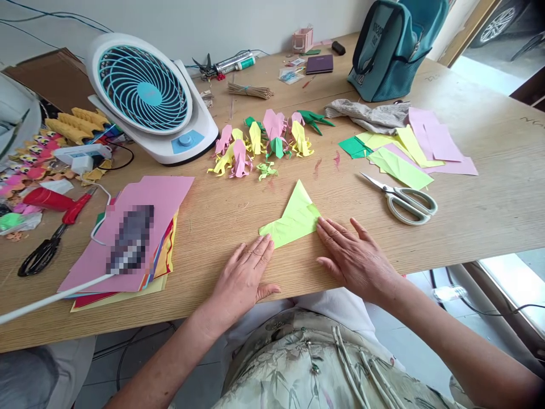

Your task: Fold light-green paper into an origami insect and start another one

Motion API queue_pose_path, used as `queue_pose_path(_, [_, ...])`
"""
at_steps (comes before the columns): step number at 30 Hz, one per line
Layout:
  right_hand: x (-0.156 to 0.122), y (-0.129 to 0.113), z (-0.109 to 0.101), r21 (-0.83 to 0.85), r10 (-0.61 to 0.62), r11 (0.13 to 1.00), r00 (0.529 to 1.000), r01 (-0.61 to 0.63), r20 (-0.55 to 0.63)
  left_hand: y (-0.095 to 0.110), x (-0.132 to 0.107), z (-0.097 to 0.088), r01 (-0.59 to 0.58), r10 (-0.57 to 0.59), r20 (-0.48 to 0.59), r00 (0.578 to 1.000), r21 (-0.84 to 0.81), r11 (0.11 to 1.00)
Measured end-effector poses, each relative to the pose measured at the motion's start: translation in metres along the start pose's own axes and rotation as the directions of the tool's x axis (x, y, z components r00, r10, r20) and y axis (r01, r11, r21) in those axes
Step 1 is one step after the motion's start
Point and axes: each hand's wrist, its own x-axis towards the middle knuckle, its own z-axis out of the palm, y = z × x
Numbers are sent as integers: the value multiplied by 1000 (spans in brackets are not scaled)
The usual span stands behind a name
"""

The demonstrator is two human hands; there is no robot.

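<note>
A light green sheet of folded paper (293, 220) lies flat on the wooden table, one pointed corner aimed away from me and creases across its middle. My left hand (247, 270) rests with fingers stretched out, its fingertips on the paper's lower left corner. On the paper's right edge lie the fingertips of my right hand (353, 255), palm down with the thumb spread. Neither hand is closed around anything. Just beyond the paper stand several folded paper figures (264, 139) in pink, yellow and green.
Scissors (409, 201) and loose coloured paper (438, 142) lie to the right, near a teal bag (387, 54). On the left are a white fan (149, 102), a stack of coloured sheets (157, 196) with a blurred dark object, and a red-handled tool (79, 207). A bundle of sticks (251, 91) lies behind.
</note>
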Motion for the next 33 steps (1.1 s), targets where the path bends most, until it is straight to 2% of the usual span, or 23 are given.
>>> queue_pose_path(6, [4,1,-4,-66,46,997,997,-50,-57,-2,-1,-1,-4,4,11,1000,-29,1000])
queue_pose_path(11, [20,13,-9,-108,-109,989,993,103,-53,-8,7,-3,-54,45,-83,996,-112,992])
queue_pose_path(15, [39,17,-16,-188,-298,939,954,289,-25,-12,21,-6,20,-40,-118,992,-167,986])
queue_pose_path(17, [47,17,-19,-225,-344,914,939,337,10,-14,28,-7,17,-38,-142,989,-147,989])
queue_pose_path(19, [54,17,-22,-234,-360,904,932,358,34,-18,33,-6,-32,17,-171,985,-87,996])
queue_pose_path(23, [60,17,-21,-179,-349,921,937,345,13,-24,38,-5,-104,106,-208,972,19,994])
queue_pose_path(27, [63,17,-16,-155,-325,935,946,318,-18,-27,45,-10,-63,70,-236,969,39,997])
queue_pose_path(30, [68,17,-17,-119,-301,949,950,291,-79,-31,51,-23,11,-54,-317,947,-135,991])
queue_pose_path(33, [76,16,-29,24,-209,976,961,216,-181,-39,54,-44,31,-226,-380,897,-455,890])
